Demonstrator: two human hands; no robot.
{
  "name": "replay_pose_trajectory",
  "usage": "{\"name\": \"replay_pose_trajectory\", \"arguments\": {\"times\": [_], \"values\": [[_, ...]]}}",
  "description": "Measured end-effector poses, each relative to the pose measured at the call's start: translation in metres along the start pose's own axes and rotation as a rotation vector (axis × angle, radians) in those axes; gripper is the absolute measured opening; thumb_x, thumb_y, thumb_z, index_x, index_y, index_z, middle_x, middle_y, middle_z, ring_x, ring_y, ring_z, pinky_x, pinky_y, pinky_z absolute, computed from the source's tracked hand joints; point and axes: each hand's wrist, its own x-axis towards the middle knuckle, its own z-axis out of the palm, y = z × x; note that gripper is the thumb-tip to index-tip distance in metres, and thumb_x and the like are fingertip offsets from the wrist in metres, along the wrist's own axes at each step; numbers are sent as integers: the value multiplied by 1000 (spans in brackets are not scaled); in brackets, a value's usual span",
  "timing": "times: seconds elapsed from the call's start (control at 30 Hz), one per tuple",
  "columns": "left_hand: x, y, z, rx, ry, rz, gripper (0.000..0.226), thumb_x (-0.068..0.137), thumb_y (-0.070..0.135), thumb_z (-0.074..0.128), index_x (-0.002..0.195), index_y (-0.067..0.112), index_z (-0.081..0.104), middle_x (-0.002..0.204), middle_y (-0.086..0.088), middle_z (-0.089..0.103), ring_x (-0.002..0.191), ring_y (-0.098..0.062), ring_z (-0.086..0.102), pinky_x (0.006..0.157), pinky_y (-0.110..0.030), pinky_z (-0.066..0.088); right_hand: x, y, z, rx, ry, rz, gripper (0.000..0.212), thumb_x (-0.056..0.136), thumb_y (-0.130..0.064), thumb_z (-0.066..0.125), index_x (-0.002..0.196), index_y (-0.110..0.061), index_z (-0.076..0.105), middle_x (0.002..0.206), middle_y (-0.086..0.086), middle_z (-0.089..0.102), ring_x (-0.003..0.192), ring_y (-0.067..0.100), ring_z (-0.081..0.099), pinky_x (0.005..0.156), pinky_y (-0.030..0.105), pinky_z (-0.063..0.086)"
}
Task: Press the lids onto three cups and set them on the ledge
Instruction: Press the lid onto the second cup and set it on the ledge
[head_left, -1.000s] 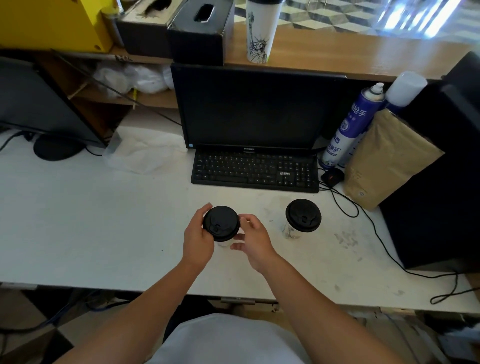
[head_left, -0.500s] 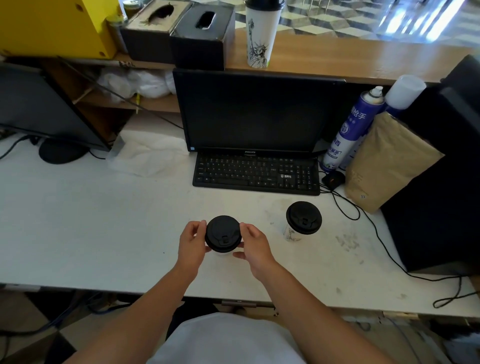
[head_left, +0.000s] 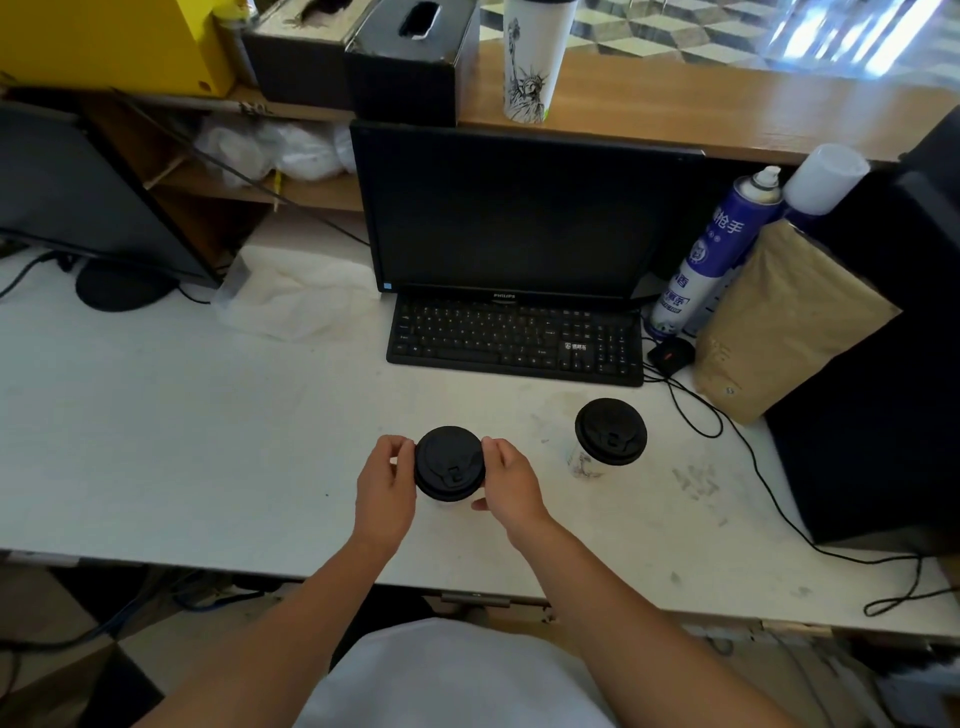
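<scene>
Pressing a black lid onto a cup, both hands work at the near middle of the white surface: left hand and right hand each wrap fingertips around the lid's rim from opposite sides, so the grip is narrow and closed on that lid, with the cup body almost fully hidden underneath. Just right of the grip and slightly beyond it stands a second cup, its lid on and looking seated, untouched. Far beyond the grip, up on the wooden ledge, a third cup with a statue drawing stands upright; its top is cut off by the frame edge, so its lid can't be checked here. Progress, judging by this: one cup on the ledge, one capped and waiting, one being capped, so roughly a third placed. Left to do: finish seating this lid, then lift both surface cups past the monitor and keyboard to the ledge. Versus half a second ago: hands and lid sit in about the same spot relative to the second cup, fingers a touch tighter on the rim, and the camera has tipped down slightly; nothing else has moved.
</scene>
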Motion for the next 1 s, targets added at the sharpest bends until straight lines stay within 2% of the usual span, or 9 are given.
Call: {"name": "replay_pose_trajectory", "arguments": {"times": [0.17, 0.23, 0.3, 0.4, 0.47, 0.63, 0.77, 0.9, 1.0], "values": [[8, -3, -14, 256, -8, 283, 22, 104, 13, 46, 119, 15, 61, 115, 4, 59, 97, -14, 59, 84, -26, 48, 0, -5, 2, -202, 38, -171, 37, 107, -27, 35, 99, -5, 63, 94, 12, 62, 82, 30, 61, 66, 45, 59], [13, 1, -17, 264, -54, 321, 27, 103, 7, 44, 119, 15, 64, 115, 5, 61, 100, -11, 58, 86, -20, 46, -1, -6, 3, -174, 67, -181, 33, 107, -25, 38, 99, -5, 63, 93, 10, 62, 75, 30, 61, 63, 44, 59], [13, 4, -18, 168, -83, 275, 29, 103, 7, 43, 114, 21, 66, 110, 8, 65, 96, -12, 62, 80, -25, 53, -2, -2, 5, 21, 57, -95, 26, 105, -25, 43, 101, -12, 65, 102, 8, 66, 77, 26, 67, 64, 40, 63], [9, 5, -17, 28, -73, 140, 27, 104, 15, 45, 99, 35, 62, 102, 13, 67, 86, -13, 66, 58, -28, 59, -9, 10, 5, 277, 17, -30, 20, 104, -21, 50, 108, -13, 67, 117, 12, 67, 100, 29, 70, 74, 37, 64], [8, 2, -17, -24, -40, 59, 18, 103, 20, 49, 92, 30, 59, 97, 8, 66, 85, -17, 66, 53, -26, 58, -13, 16, 5, 360, -18, -22, 21, 104, -22, 54, 115, -14, 69, 122, 10, 68, 109, 27, 68, 80, 33, 62], [6, 1, -18, -179, -58, -202, 35, 98, 39, 58, 80, 10, 56, 86, -7, 66, 76, -23, 66, 53, -27, 56, -18, 20, 5, 377, -50, 79, 29, 101, -38, 56, 122, -24, 69, 122, -2, 67, 109, 23, 65, 76, 30, 62], [8, 6, -19, -356, -216, -465, 43, 95, 50, 60, 99, 7, 63, 93, -10, 69, 79, -23, 65, 64, -34, 55, -11, 16, 3, 287, -64, 58, 30, 104, -43, 48, 122, -29, 67, 123, -3, 67, 106, 22, 66, 73, 30, 61], [1, -1, -20, -354, -253, -453, 24, 99, 40, 58, 106, 17, 59, 105, -8, 66, 75, -21, 62, 60, -33, 54, -5, 24, 5, 135, -72, 0, 35, 106, -39, 38, 123, -26, 66, 124, 1, 67, 110, 20, 64, 69, 28, 60], [6, 6, -28, -243, -293, -267, 15, 104, 29, 49, 111, 24, 62, 111, -9, 65, 74, -19, 62, 58, -33, 55, -2, 21, 4, 95, -81, -42, 35, 106, -39, 36, 123, -27, 64, 126, 1, 65, 111, 18, 62, 70, 29, 60]]}}
